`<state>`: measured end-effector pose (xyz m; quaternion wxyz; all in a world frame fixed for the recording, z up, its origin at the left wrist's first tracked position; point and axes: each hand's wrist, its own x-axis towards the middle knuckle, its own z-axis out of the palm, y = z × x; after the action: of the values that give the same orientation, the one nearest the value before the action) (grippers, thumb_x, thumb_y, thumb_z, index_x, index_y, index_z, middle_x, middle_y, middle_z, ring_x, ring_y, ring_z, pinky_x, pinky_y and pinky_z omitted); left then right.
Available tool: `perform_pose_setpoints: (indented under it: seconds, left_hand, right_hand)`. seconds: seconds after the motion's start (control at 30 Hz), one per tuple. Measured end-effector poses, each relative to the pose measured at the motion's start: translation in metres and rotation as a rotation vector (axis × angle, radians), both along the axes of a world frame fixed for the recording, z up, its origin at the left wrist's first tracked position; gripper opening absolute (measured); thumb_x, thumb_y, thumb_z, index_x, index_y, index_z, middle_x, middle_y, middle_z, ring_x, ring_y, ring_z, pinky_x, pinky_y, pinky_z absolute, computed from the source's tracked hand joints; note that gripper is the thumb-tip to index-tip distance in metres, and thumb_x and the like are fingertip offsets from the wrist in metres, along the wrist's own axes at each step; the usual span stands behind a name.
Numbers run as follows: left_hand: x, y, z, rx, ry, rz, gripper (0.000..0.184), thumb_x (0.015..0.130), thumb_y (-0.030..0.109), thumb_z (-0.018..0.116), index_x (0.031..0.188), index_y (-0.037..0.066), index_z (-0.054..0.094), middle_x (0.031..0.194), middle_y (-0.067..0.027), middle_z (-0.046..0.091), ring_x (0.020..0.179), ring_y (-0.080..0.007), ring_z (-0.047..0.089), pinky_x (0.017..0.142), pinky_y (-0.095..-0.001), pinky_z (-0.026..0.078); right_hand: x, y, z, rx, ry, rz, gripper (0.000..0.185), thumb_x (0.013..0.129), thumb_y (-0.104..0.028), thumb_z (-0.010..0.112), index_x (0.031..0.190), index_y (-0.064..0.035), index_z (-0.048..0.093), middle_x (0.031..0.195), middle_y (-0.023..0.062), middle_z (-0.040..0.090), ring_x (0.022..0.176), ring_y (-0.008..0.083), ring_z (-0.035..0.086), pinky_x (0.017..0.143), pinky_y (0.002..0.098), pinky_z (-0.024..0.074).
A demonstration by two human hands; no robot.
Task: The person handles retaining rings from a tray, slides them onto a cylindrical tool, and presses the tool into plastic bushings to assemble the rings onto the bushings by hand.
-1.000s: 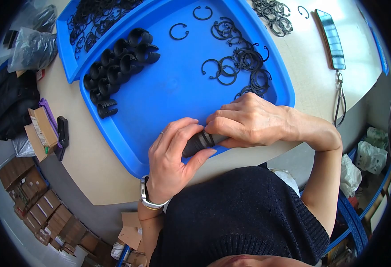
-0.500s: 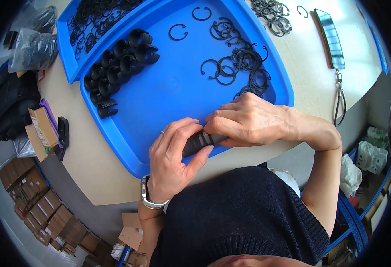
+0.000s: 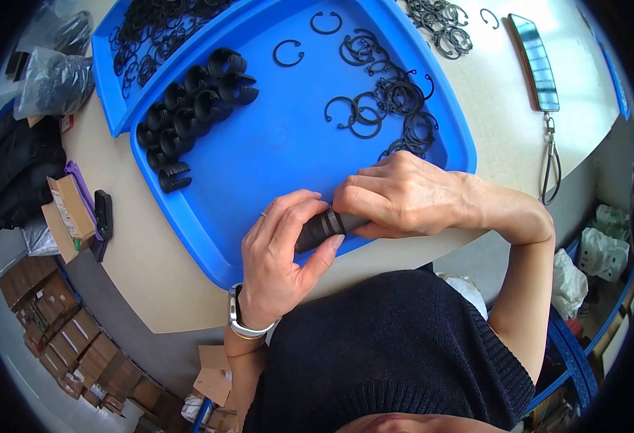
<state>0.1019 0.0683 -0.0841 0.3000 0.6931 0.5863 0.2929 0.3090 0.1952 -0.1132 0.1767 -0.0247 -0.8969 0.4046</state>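
Near the tray's front edge, my left hand [image 3: 277,256] wraps around a stack of black retaining rings [image 3: 317,229], pressed side by side into a short cylinder. My right hand [image 3: 400,198] is closed at the right end of that dark cylinder, where a greyish, smoother part shows; its fingertips are partly hidden. Beneath both hands lies a blue tray [image 3: 273,162]. Loose retaining rings [image 3: 400,97] are scattered in its right half. Along its left side stand several stacked bundles of rings [image 3: 194,105], their gaps facing right.
A second blue tray [image 3: 107,90] full of loose rings overlaps at the back left. More rings [image 3: 443,29] lie on the table [image 3: 133,267] at the back right, near a phone [image 3: 535,61] with a strap. A small cardboard box [image 3: 68,216] sits at the left edge.
The right hand's fingers have shifted slightly on the cylinder, showing a little more of its greyish part. Otherwise hands and tray contents stay in place.
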Motion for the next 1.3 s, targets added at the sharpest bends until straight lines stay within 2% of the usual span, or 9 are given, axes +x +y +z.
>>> perform_pose_setpoints:
  seconds: [0.43,0.5,0.53,0.6,0.63,0.83,0.97,1.13,1.3]
  left_hand:
    - [-0.002,-0.002,-0.002,0.027,0.007,0.000,0.043,0.082,0.019,0.082,0.118,0.005,0.062,0.115,-0.0148,0.065,0.099,-0.0359,0.067,0.083,-0.0418,0.055]
    - [-0.003,-0.003,0.001,0.022,-0.002,0.020,0.059,0.079,0.017,0.085,0.129,0.006,0.056,0.120,-0.0141,0.065,0.095,-0.0305,0.067,0.082,-0.0396,0.055]
    - [-0.005,-0.005,0.005,0.037,0.002,0.024,0.059,0.079,0.017,0.085,0.129,0.006,0.056,0.120,-0.0141,0.065,0.095,-0.0305,0.067,0.082,-0.0396,0.055]
    - [-0.011,-0.010,0.014,-0.196,-0.245,0.095,0.076,0.075,0.014,0.089,0.138,0.006,0.047,0.128,-0.0133,0.064,0.090,-0.0227,0.066,0.081,-0.0366,0.055]
    - [-0.018,-0.011,0.014,-0.191,-0.281,0.049,0.082,0.073,0.009,0.089,0.141,0.004,0.044,0.132,-0.0128,0.062,0.085,-0.0172,0.063,0.081,-0.0333,0.055]
    - [-0.026,-0.020,0.014,-0.086,-0.399,0.083,0.073,0.077,0.002,0.085,0.138,0.002,0.043,0.127,-0.0130,0.062,0.089,-0.0189,0.068,0.081,-0.0319,0.056]
    - [-0.023,-0.024,0.022,-0.055,-0.462,0.170,0.062,0.079,0.004,0.085,0.130,0.002,0.050,0.122,-0.0125,0.064,0.090,-0.0201,0.070,0.079,-0.0331,0.058]
    - [-0.027,-0.030,0.040,0.122,-0.049,0.108,0.047,0.075,0.010,0.088,0.113,0.003,0.061,0.105,-0.0127,0.068,0.088,-0.0254,0.071,0.076,-0.0350,0.058]
    - [-0.032,-0.030,0.039,0.182,0.009,0.051,0.057,0.072,0.011,0.089,0.119,0.005,0.057,0.100,-0.0129,0.069,0.090,-0.0309,0.070,0.076,-0.0389,0.057]
  right_hand:
    - [-0.001,-0.001,0.000,0.076,0.007,-0.005,0.044,0.081,-0.019,0.077,0.116,-0.0001,0.058,0.095,0.0121,0.065,0.073,0.0272,0.067,0.057,0.0376,0.0547]
    - [-0.001,0.001,0.001,0.032,0.009,-0.002,0.045,0.081,-0.018,0.078,0.116,-0.0005,0.058,0.095,0.0120,0.066,0.073,0.0277,0.068,0.057,0.0382,0.0545]
    - [-0.002,0.001,0.002,-0.020,0.008,0.000,0.045,0.080,-0.016,0.079,0.117,-0.0009,0.058,0.094,0.0120,0.067,0.073,0.0281,0.068,0.056,0.0387,0.0543]
    - [-0.002,0.002,0.005,-0.052,0.019,-0.015,0.045,0.080,-0.015,0.080,0.117,-0.0016,0.057,0.093,0.0125,0.068,0.073,0.0292,0.069,0.057,0.0392,0.0543]
    - [-0.003,0.002,0.006,-0.099,0.026,-0.031,0.045,0.080,-0.013,0.081,0.116,-0.0022,0.057,0.092,0.0129,0.069,0.072,0.0303,0.070,0.057,0.0398,0.0542]
    - [-0.004,0.002,0.019,-0.287,-0.109,-0.064,0.048,0.081,-0.014,0.080,0.119,-0.0042,0.053,0.097,0.0159,0.072,0.080,0.0351,0.073,0.068,0.0421,0.0577]
    - [-0.007,-0.003,0.025,-0.242,-0.038,-0.094,0.049,0.077,-0.009,0.085,0.113,-0.0035,0.053,0.091,0.0140,0.072,0.074,0.0307,0.073,0.061,0.0369,0.0553]
    - [-0.012,-0.010,0.061,-0.262,-0.253,-0.132,0.055,0.076,-0.012,0.086,0.116,-0.0036,0.050,0.096,0.0155,0.073,0.082,0.0309,0.074,0.068,0.0367,0.0566]
    - [-0.030,-0.007,0.092,-0.205,-0.410,-0.087,0.058,0.075,-0.013,0.086,0.118,-0.0040,0.050,0.096,0.0166,0.073,0.085,0.0335,0.073,0.071,0.0400,0.0562]
